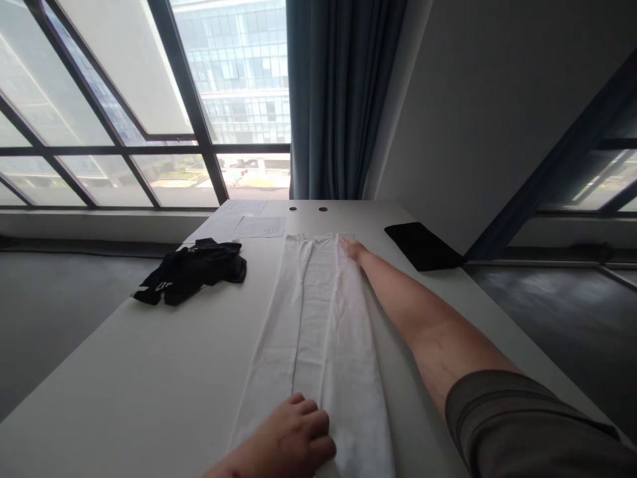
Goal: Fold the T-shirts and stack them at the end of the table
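A white cloth garment (318, 318), folded into a long strip, lies lengthwise on the white table (164, 372). Its near end runs out of the bottom of the view. My right hand (352, 249) reaches out to the far right corner of the garment, fingers closed on its edge. Close to me, my left hand (293, 435) is over the middle of the cloth with curled fingers. The thumb and whatever is under those fingers are hidden.
A crumpled black garment (194, 269) lies at the table's left edge. Behind it are paper sheets (259, 226). A flat black item (421, 245) sits at the right edge. Two small round inserts (323, 209) are near the far edge, before a blue curtain (338, 99).
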{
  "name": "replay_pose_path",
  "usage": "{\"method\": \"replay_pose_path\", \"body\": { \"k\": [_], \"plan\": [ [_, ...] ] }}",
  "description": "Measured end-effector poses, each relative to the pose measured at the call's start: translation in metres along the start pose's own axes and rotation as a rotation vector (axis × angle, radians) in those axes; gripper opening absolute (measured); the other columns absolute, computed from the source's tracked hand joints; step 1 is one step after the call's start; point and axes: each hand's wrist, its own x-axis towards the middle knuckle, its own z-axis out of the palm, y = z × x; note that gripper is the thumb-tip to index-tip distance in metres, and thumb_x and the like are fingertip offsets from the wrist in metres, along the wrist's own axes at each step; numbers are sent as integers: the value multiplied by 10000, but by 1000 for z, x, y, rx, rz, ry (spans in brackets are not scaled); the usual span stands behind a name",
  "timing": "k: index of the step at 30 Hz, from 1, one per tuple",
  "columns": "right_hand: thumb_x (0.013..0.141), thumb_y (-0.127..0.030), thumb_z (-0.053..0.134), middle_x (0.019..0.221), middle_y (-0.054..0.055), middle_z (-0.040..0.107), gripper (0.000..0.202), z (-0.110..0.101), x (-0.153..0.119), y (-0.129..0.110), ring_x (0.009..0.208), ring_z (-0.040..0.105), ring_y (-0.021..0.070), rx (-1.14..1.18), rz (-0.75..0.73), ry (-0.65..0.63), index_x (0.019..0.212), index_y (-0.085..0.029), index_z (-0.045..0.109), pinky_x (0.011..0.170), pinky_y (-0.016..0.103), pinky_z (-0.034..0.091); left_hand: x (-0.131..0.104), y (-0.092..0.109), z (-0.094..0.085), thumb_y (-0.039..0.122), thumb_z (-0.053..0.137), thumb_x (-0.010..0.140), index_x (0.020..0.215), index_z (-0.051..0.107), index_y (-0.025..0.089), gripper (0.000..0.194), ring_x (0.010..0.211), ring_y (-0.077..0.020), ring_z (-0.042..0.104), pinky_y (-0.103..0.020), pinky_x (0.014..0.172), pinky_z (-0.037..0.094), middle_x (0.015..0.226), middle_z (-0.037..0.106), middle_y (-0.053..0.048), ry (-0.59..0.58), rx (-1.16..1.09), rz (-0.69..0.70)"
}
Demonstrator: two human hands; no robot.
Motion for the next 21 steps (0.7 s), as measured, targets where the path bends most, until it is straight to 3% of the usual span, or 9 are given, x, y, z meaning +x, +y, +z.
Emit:
{"method": "replay_pose_path", "body": {
  "k": [3, 8, 12, 17, 21],
  "plan": [
    [1010, -370, 628, 1365, 137, 623, 353, 22, -4, -9, 1187, 630, 257, -128, -62, -73, 1310, -183, 646, 1017, 437, 530, -11, -6, 14, 370, 763, 901, 820, 563, 228, 259, 766, -150, 534, -321, 696, 348, 879, 630, 40, -62, -63, -11],
    [969, -313, 583, 1548, 183, 482, 460, 47, -22, -8, 1409, 454, 317, -313, 0, -43, 1397, -151, 635, 1171, 402, 359, -15, -18, 29, 422, 757, 906, 941, 645, 281, 183, 822, -155, 581, -317, 743, 370, 944, 676, 52, -80, -180, 9],
    [955, -313, 536, 1488, 196, 529, 474, 48, -20, -10, 1362, 479, 370, -403, 100, 13, 1397, -185, 649, 1107, 468, 399, -12, -26, 31, 379, 785, 880, 1056, 663, 306, 226, 889, -154, 599, -311, 785, 385, 1087, 694, 49, -27, -258, -10],
    [902, -204, 541, 1262, 167, 699, 495, 44, -7, -19, 1156, 643, 327, -436, 136, -22, 1383, -219, 653, 975, 433, 490, -11, -28, 44, 444, 737, 929, 922, 670, 286, 172, 758, -141, 546, -328, 705, 357, 895, 669, 46, 17, -192, 42],
    [913, -166, 498, 1271, 149, 705, 519, 44, -11, -28, 1146, 656, 299, -431, 60, 0, 1419, -205, 606, 959, 387, 497, -11, -25, 51, 436, 715, 953, 871, 652, 267, 198, 704, -124, 513, -324, 705, 349, 851, 649, 54, 93, -188, 116]
  ]
}}
